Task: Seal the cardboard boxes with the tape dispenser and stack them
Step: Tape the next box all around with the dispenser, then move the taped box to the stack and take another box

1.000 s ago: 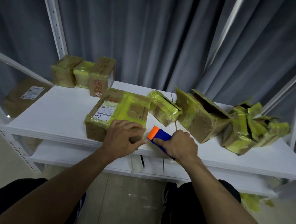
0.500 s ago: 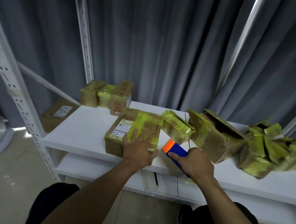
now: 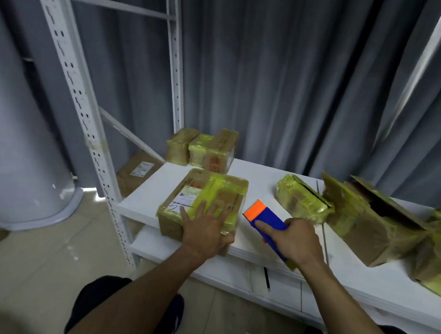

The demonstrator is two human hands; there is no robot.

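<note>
On the white surface [image 3: 265,176] I count six separate cardboard boxes wrapped in yellow tape, plus a crumpled heap [image 3: 437,254] at the far right. The frame edge cuts the heap off, so I cannot tell how many boxes it holds. Largest is the open box [image 3: 364,225] right of centre, tilted, its flaps standing up. Next is the sealed box [image 3: 213,189] at the near left edge, label side up. A small box [image 3: 299,199] lies between these two, touching the open one. Three little boxes [image 3: 200,150] stand pressed side by side at the far left corner. One lone box [image 3: 137,172] sits lower down, beyond the rack upright.

Two hands show. The left hand [image 3: 204,230] lies flat on the sealed box, fingers straight and spread, thumb over its near right edge. The right hand [image 3: 297,241] grips the single blue and orange tape dispenser [image 3: 265,216], fingers wrapped round its body and forefinger laid along the top. The dispenser's orange end points toward the sealed box, just beside it.
</note>
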